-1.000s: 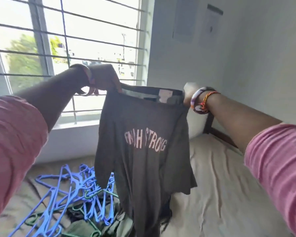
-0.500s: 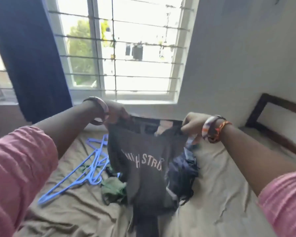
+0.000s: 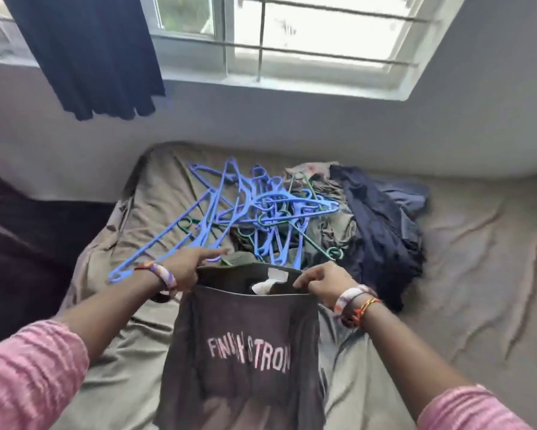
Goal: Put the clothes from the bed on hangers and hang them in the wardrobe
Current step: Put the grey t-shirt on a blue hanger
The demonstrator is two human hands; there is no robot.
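1. A dark curtain (image 3: 87,54) hangs at the upper left, in front of the barred window (image 3: 292,41).
2. The bed (image 3: 462,274), covered in a wrinkled tan sheet, fills the middle and right of the view, with its far edge against the wall below the window.
3. The left hand (image 3: 185,270) grips the left side of the T-shirt's collar. Its thumb and curled fingers hold the cloth, while one finger points out toward the hangers. A patterned bangle sits on that wrist, and a pink sleeve covers the upper forearm.
4. A tangled heap of blue hangers (image 3: 248,209) lies on the bed just beyond the left hand, with a few green ones mixed in. Part of the heap rests on crumpled clothes.
5. The dark grey T-shirt (image 3: 245,352) hangs between the two hands, held up by its collar above the near part of the bed. Pale pink letters run across its chest, and a white label shows inside the neck.
6. The right hand (image 3: 324,282) pinches the right side of the collar, with its fingers curled over the edge. Several bracelets circle that wrist.
7. A pile of clothes (image 3: 382,225), mostly navy and olive, lies on the bed beside the hangers, beyond the right hand.
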